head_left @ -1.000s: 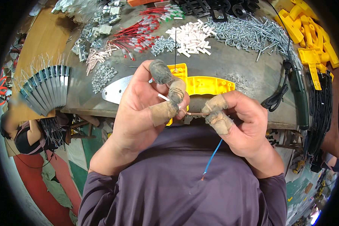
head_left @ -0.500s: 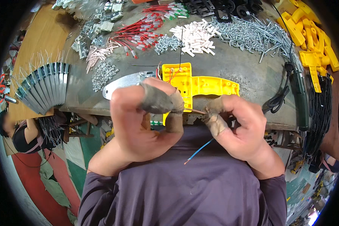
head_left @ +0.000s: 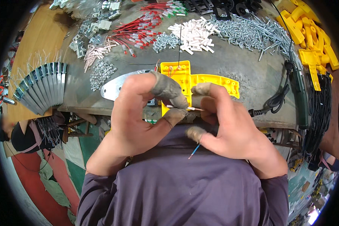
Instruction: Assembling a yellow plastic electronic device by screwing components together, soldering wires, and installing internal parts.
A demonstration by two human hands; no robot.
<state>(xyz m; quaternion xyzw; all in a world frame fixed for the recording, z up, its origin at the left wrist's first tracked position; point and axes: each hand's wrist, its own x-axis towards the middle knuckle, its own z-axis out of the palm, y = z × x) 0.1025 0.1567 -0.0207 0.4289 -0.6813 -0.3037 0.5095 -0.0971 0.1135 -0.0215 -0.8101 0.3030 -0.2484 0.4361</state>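
Observation:
My left hand (head_left: 147,109), with worn coverings on its fingertips, pinches a thin brown wire (head_left: 198,109) with a small white sleeve (head_left: 191,108) at the pinch. To its right, my right hand (head_left: 224,120) has its covered thumb and index finger spread apart. The brown wire runs in among its other fingers, which are partly hidden. From beneath its thumb hangs a blue wire (head_left: 194,150) with a bare copper end. Behind both hands lies an open yellow plastic housing (head_left: 214,83), with a metal blade-shaped plate (head_left: 110,89) at its left.
White sleeves (head_left: 196,34), screws (head_left: 248,34), nuts (head_left: 101,73) and red-wired lamps (head_left: 135,32) lie in piles across the bench. Metal plates (head_left: 45,86) fan out at left. At right are a black cord (head_left: 277,101), a dark green tool (head_left: 299,98) and yellow housings (head_left: 309,30).
My right thumb and index finger have parted from their pinch, and the index has lifted. My left fingertips have shifted slightly right, and a white sleeve now shows at them.

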